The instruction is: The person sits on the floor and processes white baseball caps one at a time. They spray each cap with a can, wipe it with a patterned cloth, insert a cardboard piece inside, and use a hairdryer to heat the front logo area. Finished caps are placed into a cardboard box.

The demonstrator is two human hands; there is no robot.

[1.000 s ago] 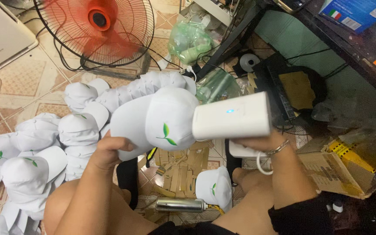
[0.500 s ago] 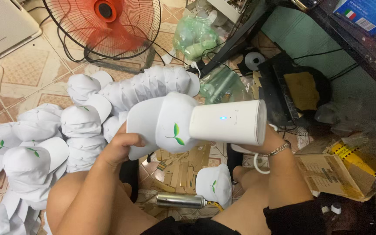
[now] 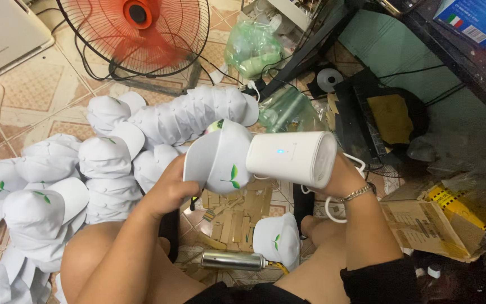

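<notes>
My left hand grips a white cap with a green leaf logo by its brim side, holding it up in front of me. My right hand holds a white cylindrical handheld device with a small blue light, its end pressed against the cap's crown. A white cord loops down from the device by my right wrist, which wears a metal bracelet. Another white cap lies on the floor between my knees, beside a silver metal canister.
Several white caps are heaped at the left, and a nested row of caps runs behind. A red floor fan stands at the top. A flattened cardboard box lies at the right, dark clutter beyond it.
The cap has been turned in my left hand, so the leaf logo now faces lower and the brim is toward me. The device stays pressed to the cap.
</notes>
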